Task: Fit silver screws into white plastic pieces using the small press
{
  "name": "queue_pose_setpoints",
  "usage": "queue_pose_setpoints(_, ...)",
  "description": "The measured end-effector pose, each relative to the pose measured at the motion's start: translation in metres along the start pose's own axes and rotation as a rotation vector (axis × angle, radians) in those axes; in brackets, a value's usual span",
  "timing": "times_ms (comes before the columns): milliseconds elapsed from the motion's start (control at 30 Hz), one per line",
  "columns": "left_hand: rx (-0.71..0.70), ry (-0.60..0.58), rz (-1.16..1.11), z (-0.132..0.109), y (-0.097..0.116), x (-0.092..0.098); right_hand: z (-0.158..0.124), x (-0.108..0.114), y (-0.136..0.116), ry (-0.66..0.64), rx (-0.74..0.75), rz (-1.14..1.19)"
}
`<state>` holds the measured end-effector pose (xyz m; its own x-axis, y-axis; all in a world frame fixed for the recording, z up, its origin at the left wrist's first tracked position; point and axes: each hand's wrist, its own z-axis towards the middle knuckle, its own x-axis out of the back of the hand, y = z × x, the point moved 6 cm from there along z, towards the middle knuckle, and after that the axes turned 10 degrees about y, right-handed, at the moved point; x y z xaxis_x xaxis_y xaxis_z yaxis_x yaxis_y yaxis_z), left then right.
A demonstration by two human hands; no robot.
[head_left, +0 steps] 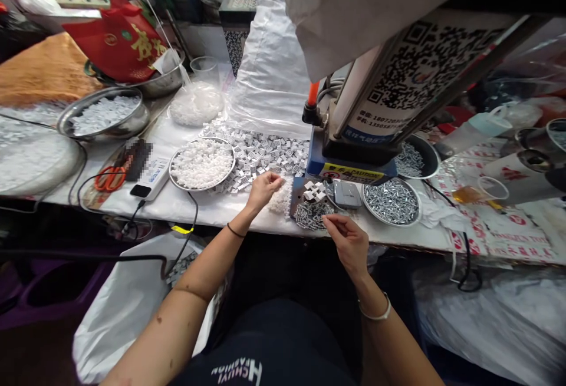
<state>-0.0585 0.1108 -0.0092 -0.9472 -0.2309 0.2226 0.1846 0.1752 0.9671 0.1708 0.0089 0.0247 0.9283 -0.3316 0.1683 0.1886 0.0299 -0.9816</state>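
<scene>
My left hand is closed in a pinch above a small heap of white plastic bits; whatever its fingertips hold is too small to name. Thumb and forefinger of my right hand are pressed together at the edge of a pile of small metal pins, and I cannot make out what is between them. Just behind that pile, a few white square pieces sit at the foot of a blue press. Many grey-white square plastic parts lie spread beyond my left hand.
Left of the parts stands a round tray of white pieces, then a white power strip and orange-handled scissors. A bowl of metal pins is to the right. The press column rises close in front. Cables hang over the table edge.
</scene>
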Motion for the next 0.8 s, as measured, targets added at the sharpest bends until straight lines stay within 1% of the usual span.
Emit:
queue_pose_setpoints(67, 0.259, -0.174, -0.339, -0.03, -0.003, -0.015, 0.006, -0.004, -0.009, 0.0, 0.045, -0.019)
queue_pose_setpoints(133, 0.466, -0.284, -0.536, -0.06, -0.002, -0.03, 0.012, -0.01, -0.019, -0.019, 0.113, -0.057)
queue_pose_setpoints(167, 0.541, -0.309, -0.597, -0.072, -0.001, -0.035, 0.013, -0.014, -0.023, -0.033, 0.153, -0.08)
queue_pose_setpoints(233, 0.639, -0.323, -0.678, -0.089, 0.001, -0.042, 0.015, -0.021, -0.032, -0.076, 0.238, -0.128)
queue_pose_setpoints(367, 0.715, -0.301, -0.757, -0.1, 0.005, -0.048, 0.012, -0.029, -0.044, -0.152, 0.413, -0.234)
queue_pose_setpoints(500, 0.783, -0.278, -0.78, -0.105, 0.004, -0.049, 0.007, -0.031, -0.046, -0.17, 0.605, -0.34)
queue_pose_setpoints(633, 0.854, -0.264, -0.808, -0.113, 0.0, -0.052, 0.002, -0.031, -0.044, -0.255, 0.809, -0.312)
queue_pose_setpoints(700, 0.885, -0.269, -0.821, -0.116, -0.002, -0.054, 0.001, -0.028, -0.043, -0.289, 0.867, -0.279)
queue_pose_setpoints(800, 0.895, -0.249, -0.823, -0.117, -0.007, -0.056, -0.001, -0.024, -0.039, -0.328, 0.875, -0.295)
